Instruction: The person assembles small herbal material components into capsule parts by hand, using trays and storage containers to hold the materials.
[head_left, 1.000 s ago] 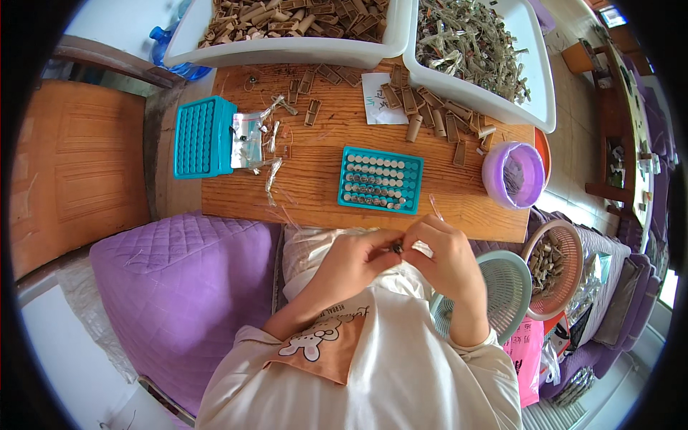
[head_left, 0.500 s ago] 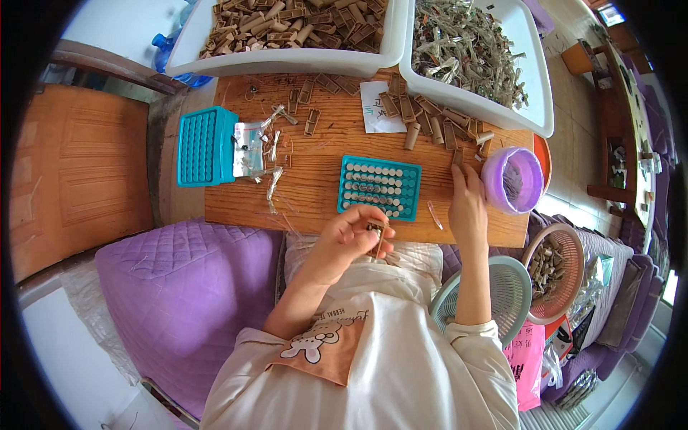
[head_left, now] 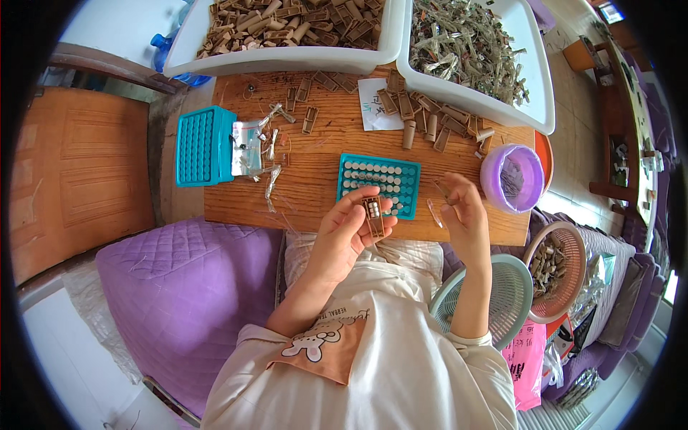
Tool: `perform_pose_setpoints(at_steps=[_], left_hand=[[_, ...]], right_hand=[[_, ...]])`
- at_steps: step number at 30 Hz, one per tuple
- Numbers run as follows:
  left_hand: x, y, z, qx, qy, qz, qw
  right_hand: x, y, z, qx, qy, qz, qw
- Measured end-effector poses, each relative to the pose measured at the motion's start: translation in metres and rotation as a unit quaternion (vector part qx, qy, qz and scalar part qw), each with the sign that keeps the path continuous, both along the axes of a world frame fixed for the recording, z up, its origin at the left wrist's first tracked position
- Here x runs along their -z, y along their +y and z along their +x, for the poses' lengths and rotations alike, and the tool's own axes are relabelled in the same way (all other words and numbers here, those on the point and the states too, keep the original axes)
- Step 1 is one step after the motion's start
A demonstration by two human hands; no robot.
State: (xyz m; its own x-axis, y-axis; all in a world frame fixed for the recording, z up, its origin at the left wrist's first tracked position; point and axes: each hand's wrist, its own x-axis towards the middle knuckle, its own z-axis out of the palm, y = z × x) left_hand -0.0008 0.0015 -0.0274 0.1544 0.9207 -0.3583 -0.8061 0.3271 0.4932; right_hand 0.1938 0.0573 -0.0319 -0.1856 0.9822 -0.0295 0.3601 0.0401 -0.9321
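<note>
In front of my body, my left hand (head_left: 345,231) grips a narrow brown plastic casing (head_left: 373,217) between thumb and fingers. Its open side faces up and several small silvery round cells sit inside. My right hand (head_left: 466,215) is raised over the table's right part, thumb and fingers pinched around a thin brown piece (head_left: 440,189), seen nearly edge-on. Just beyond my left hand lies a teal tray (head_left: 410,188) with rows of round button cells (head_left: 373,173). A small clear strip (head_left: 434,213) rests on the wood beside my right hand.
Loose brown casings (head_left: 408,134) lie past the tray, near a paper slip (head_left: 373,100). White bins of casings (head_left: 287,63) and wired parts (head_left: 494,107) stand behind. A purple tub (head_left: 527,197) is at right, teal trays (head_left: 204,147) and wire bundles (head_left: 272,179) at left.
My right hand has drawn back from the loose casings toward me, now with a thin brown piece in its fingers. My left hand has turned its casing, so the cells inside show.
</note>
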Motion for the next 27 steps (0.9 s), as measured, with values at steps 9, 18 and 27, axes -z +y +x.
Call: perform_pose_setpoints(at_steps=[9,18,27], left_hand=[[-0.006,-0.003,0.013,-0.087,0.089,0.008,0.992],[-0.017,-0.009,0.018,-0.074,0.126,0.084,0.986],[-0.019,-0.008,0.022,-0.061,0.14,0.133,0.979]], right_hand=[[-0.015,-0.018,-0.015,-0.125,0.369,-0.128,0.912],[-0.037,-0.031,-0.037,0.029,0.278,-0.167,0.945],[-0.044,-0.042,-0.042,0.054,0.209,-0.038,0.976]])
